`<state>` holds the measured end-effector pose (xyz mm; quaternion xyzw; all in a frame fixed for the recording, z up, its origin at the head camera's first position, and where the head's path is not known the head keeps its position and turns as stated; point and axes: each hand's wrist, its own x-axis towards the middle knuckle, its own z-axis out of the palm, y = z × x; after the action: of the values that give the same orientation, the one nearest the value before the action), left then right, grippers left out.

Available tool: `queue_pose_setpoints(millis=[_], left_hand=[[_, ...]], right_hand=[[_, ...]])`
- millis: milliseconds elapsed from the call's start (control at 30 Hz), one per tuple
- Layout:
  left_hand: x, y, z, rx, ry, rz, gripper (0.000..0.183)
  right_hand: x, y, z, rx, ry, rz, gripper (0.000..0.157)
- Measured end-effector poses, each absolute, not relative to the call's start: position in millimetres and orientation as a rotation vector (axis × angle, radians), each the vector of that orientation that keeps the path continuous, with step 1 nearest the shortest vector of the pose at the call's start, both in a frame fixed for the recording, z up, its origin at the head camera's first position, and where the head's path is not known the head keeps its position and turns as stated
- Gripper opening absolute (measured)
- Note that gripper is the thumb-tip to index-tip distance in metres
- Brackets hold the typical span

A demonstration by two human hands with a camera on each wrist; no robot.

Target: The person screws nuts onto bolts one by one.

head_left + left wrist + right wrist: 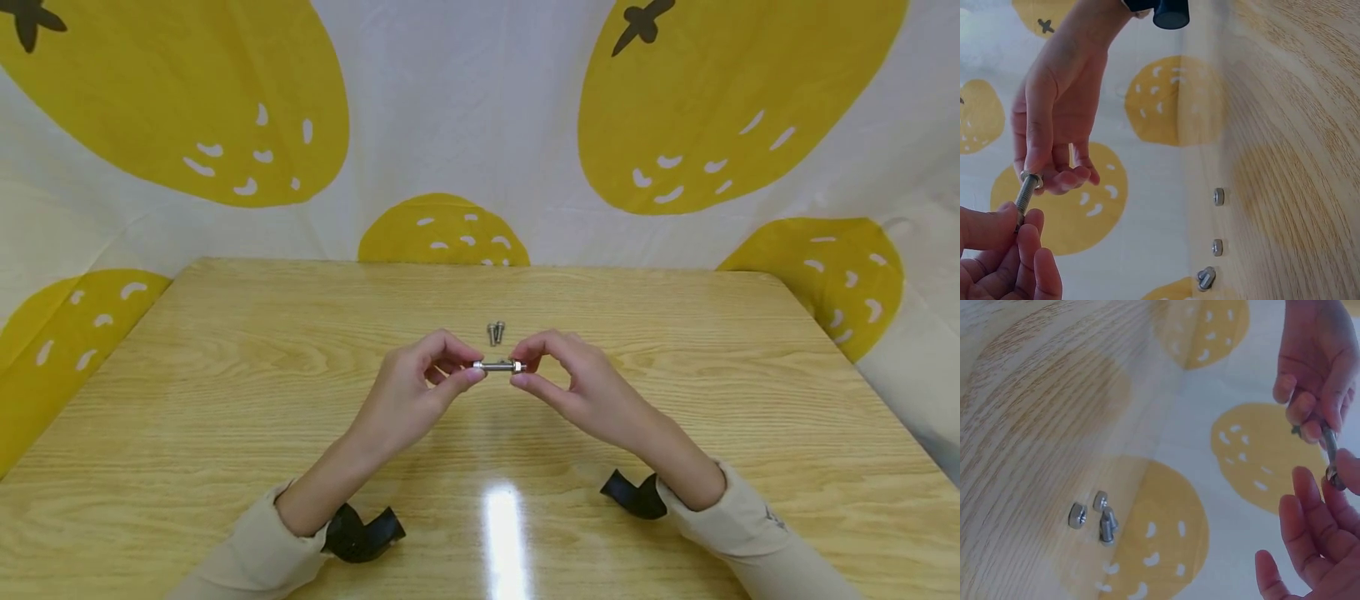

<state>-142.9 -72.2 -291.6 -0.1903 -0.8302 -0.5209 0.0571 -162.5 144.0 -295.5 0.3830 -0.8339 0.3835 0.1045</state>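
A silver bolt [498,367] lies level between the two hands, above the wooden table. My left hand [405,396] pinches its head end between thumb and fingers. A hex nut [517,367] sits around the bolt near its other end, and my right hand [592,392] pinches there with thumb and forefinger. In the left wrist view, the nut [1032,179] shows at the right hand's fingertips, with bare thread [1024,199] between the hands. The right wrist view has the bolt [1330,447] at its right side, its head hidden by the left fingers.
Two loose bolts [492,333] lie together on the table [300,308] just beyond the hands. Near them rest two loose nuts, one nut [1077,515] closer to the right wrist camera than the other nut [1100,500]. A patterned cloth [465,125] hangs behind the table's far edge.
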Motion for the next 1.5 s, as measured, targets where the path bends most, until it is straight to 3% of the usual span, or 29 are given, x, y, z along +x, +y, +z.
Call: queue_pose_setpoints(millis=[167, 333, 467, 633, 1233, 1433, 1500], left_hand=[[-141.7, -71.5, -291.9, -0.587, -2.513, -1.568, 0.012], [-140.5, -70.1, -291.7, -0.608, -2.515, -1.554, 0.013], [-141.1, -70.3, -291.6, -0.610, -2.513, -1.546, 0.012], [-143.0, -72.3, -291.8, -0.601, -2.499, -1.556, 0.012], [-142.5, -73.8, -290.5, -0.619, -2.499, -1.571, 0.012], [-142.5, -73.9, -290.3, -0.616, -2.495, -1.586, 0.012], [-142.4, -74.0, -290.3, -0.616, -2.497, -1.583, 0.013]], right_hand=[[-162.6, 142.8, -295.6, 1.101, -2.518, 1.138, 0.006], [-163.4, 141.1, -294.7, 1.040, -2.583, 1.120, 0.024], [-162.4, 142.1, -294.0, 1.003, -2.606, 1.139, 0.015], [-162.1, 141.8, -294.7, 1.055, -2.513, 1.136, 0.035], [-166.2, 140.3, -301.5, 1.173, -2.404, 1.103, 0.007], [-163.5, 141.4, -296.6, 1.082, -2.533, 1.135, 0.009], [-162.6, 142.0, -294.5, 1.049, -2.559, 1.163, 0.017]])
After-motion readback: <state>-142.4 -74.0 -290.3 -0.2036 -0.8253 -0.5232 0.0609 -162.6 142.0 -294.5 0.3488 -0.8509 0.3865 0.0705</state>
